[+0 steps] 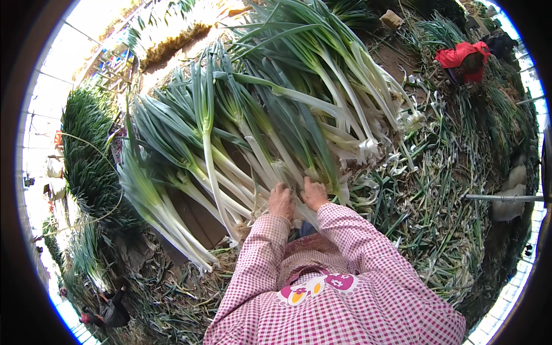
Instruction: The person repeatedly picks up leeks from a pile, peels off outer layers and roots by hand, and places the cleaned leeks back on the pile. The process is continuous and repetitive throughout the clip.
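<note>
Before me, large long green onions [258, 151] lie in loose rows, their green leaves pointing away and their white stems towards me. My left hand [281, 201] is curled around the lower white end of one stem. Close beside it, my right hand [315, 194] pinches the pale base of another stalk or its outer skin; which one is hidden by the fingers. Thin whitish skin [305, 212] hangs between and below the two hands. To the left, a group of cleaner white stems [181, 230] rests over a dark flat board [200, 220].
Stripped leaves and skins [440, 215] cover the ground at right. A dense stack of green onions [90, 151] stands at left, with another bundled row [172, 34] at the back. One person in red [463, 62] is far right, another in dark clothes [113, 308] lower left. A metal pole [502, 197] juts in.
</note>
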The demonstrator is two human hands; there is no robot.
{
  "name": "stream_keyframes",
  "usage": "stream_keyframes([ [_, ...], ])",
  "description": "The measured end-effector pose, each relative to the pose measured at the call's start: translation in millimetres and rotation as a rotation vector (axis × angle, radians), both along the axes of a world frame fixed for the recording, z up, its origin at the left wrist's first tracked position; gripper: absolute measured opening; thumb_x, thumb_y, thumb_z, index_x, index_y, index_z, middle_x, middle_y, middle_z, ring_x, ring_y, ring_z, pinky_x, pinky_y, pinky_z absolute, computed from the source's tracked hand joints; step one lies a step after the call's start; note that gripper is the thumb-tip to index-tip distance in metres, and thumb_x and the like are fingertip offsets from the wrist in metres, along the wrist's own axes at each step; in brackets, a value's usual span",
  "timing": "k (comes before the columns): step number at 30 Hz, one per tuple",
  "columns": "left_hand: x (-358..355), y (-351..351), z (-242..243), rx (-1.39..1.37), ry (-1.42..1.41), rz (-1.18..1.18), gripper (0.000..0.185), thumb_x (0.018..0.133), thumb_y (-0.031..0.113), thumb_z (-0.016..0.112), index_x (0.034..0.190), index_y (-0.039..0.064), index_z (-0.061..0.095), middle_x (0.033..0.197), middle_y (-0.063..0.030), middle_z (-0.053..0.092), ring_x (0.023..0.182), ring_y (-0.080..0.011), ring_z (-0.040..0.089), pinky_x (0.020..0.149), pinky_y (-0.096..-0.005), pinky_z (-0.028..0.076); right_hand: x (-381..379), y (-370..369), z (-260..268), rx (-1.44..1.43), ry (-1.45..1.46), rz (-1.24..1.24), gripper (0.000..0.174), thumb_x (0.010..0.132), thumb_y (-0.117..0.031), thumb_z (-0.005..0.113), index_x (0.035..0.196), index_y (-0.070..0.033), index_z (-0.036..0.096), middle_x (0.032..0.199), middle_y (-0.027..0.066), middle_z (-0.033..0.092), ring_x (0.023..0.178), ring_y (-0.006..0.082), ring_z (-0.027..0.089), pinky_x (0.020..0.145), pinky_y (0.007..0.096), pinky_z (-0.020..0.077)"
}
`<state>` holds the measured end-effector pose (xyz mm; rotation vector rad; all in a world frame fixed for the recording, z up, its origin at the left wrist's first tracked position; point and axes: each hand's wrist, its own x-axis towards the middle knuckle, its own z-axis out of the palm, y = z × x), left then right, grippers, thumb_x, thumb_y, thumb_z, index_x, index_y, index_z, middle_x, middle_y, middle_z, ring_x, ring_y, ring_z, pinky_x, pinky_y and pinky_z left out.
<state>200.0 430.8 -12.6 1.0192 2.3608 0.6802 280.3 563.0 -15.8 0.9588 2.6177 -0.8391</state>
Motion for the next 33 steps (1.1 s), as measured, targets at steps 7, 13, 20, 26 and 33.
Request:
stream_keyframes([
  [7, -41.3, 1.5, 42.2, 0.462, -0.909, 0.655, 0.030, 0.095, 0.007, 0.055, 0.122, -0.004, 0.054, 0.097, -0.0123, 0.065, 0.070, -0.0160, 0.062, 0.062, -0.0275, 0.055, 29.2, 11.1, 62.1, -0.563, 0.231, -0.247, 0.056, 0.086, -0.028, 0.072, 0.129, 0.002, 0.054, 0.112, 0.0234, 0.068, 0.104, 0.0335, 0.067, 0.092, 0.0399, 0.0506],
  [13, -79.2, 57.5, 73.6, 0.515, -1.429, 0.835, 0.032, 0.102, 0.026, 0.051, 0.121, 0.000, 0.048, 0.092, -0.0118, 0.060, 0.076, -0.0220, 0.062, 0.063, -0.0368, 0.055, 24.5, -8.2, 140.4, -0.827, 0.273, -0.247, 0.059, 0.089, -0.023, 0.071, 0.135, 0.005, 0.047, 0.120, 0.0211, 0.063, 0.106, 0.0255, 0.065, 0.094, 0.0330, 0.0502],
  [20, -144.4, 65.6, 64.1, 0.859, -1.653, 0.882, 0.026, 0.103, 0.029, 0.050, 0.104, 0.003, 0.051, 0.074, -0.0069, 0.050, 0.059, -0.0191, 0.048, 0.053, -0.0348, 0.045, 42.8, -20.1, 181.7, -1.061, 0.267, -0.125, 0.069, 0.089, -0.035, 0.071, 0.138, 0.003, 0.043, 0.126, 0.0219, 0.058, 0.118, 0.0282, 0.058, 0.102, 0.0366, 0.0440],
  [26, -155.4, 81.6, 63.1, 0.813, -1.510, 1.080, 0.026, 0.103, 0.030, 0.051, 0.100, 0.004, 0.051, 0.074, -0.0065, 0.050, 0.058, -0.0186, 0.047, 0.052, -0.0340, 0.045, 31.6, -38.5, 164.6, -0.733, 0.359, -0.300, 0.050, 0.093, -0.043, 0.064, 0.121, -0.005, 0.048, 0.094, 0.0201, 0.068, 0.086, 0.0275, 0.069, 0.075, 0.0371, 0.0527],
  [33, -102.6, 84.8, 62.3, 0.462, -1.322, 0.978, 0.020, 0.097, 0.024, 0.063, 0.090, 0.009, 0.052, 0.063, -0.0027, 0.043, 0.046, -0.0177, 0.042, 0.043, -0.0370, 0.038, 24.4, -37.9, 144.2, -0.511, 0.274, -0.247, 0.051, 0.095, -0.049, 0.057, 0.117, -0.005, 0.044, 0.087, 0.0224, 0.067, 0.079, 0.0356, 0.069, 0.070, 0.0421, 0.0527],
])
